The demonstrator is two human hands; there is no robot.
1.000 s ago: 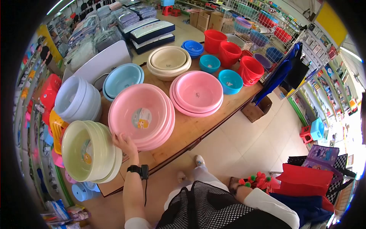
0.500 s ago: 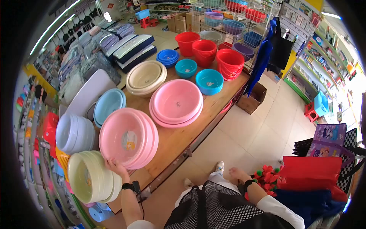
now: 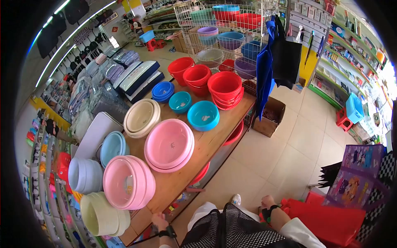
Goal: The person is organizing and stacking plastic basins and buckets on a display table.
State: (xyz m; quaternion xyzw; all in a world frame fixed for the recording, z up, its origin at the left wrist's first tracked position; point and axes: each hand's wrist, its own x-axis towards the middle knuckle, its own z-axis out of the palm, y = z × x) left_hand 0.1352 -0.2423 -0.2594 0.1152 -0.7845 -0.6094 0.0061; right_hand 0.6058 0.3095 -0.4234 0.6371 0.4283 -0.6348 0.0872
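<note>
My left hand point(image 3: 159, 221) hangs beside the front edge of the wooden table point(image 3: 175, 182), apart from the basins, its fingers curled in with nothing seen in them. Nearest to it are a stack of pink basins point(image 3: 120, 182) with a picture on the inner bottom and a stack of pale green basins point(image 3: 97, 215). A second pink stack point(image 3: 168, 142) sits farther along the table. My right hand point(image 3: 268, 201) is loosely closed at my right side, near a red bag point(image 3: 320, 219); I see nothing in it.
Light blue tubs point(image 3: 84, 175), cream basins point(image 3: 140, 118), teal bowls point(image 3: 202, 115) and red buckets point(image 3: 224, 84) share the table. A wire rack point(image 3: 190, 37) stands behind. On the tiled floor is a cardboard box point(image 3: 269, 120). Purple printed bags point(image 3: 353, 177) hang at right.
My left hand has let go of the rim of the near pink basin and dropped to the table's front edge. The view has shifted, and my right hand stays at my side.
</note>
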